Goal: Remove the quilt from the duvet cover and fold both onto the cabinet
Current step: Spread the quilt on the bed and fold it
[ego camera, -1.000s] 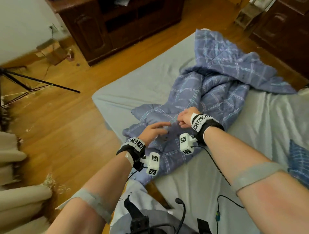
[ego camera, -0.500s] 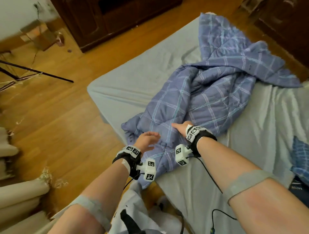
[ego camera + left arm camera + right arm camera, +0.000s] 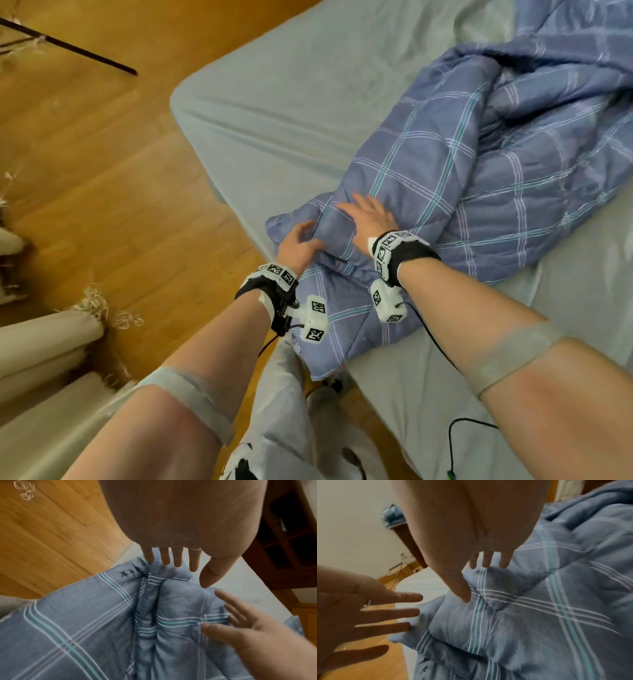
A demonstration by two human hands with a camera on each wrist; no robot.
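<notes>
Blue plaid duvet cover [image 3: 462, 192] bunched on grey bed sheet [image 3: 308, 85], near end hanging over bed edge below wrists. Left hand [image 3: 298, 245] at cover's near corner, fingers bent into fold; grip not clear. Right hand [image 3: 368, 214] just right of it, flat on cover, fingers straight and spread. Marker wristbands on both wrists. Wooden floor [image 3: 102, 171] left of left hand. Black rod [image 3: 68, 46] on floor, far beyond left hand.

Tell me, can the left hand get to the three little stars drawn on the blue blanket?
Probably yes. The left hand is open, and its fingertips sit right beside the three stars on the duvet cover, with nothing in between.
</notes>
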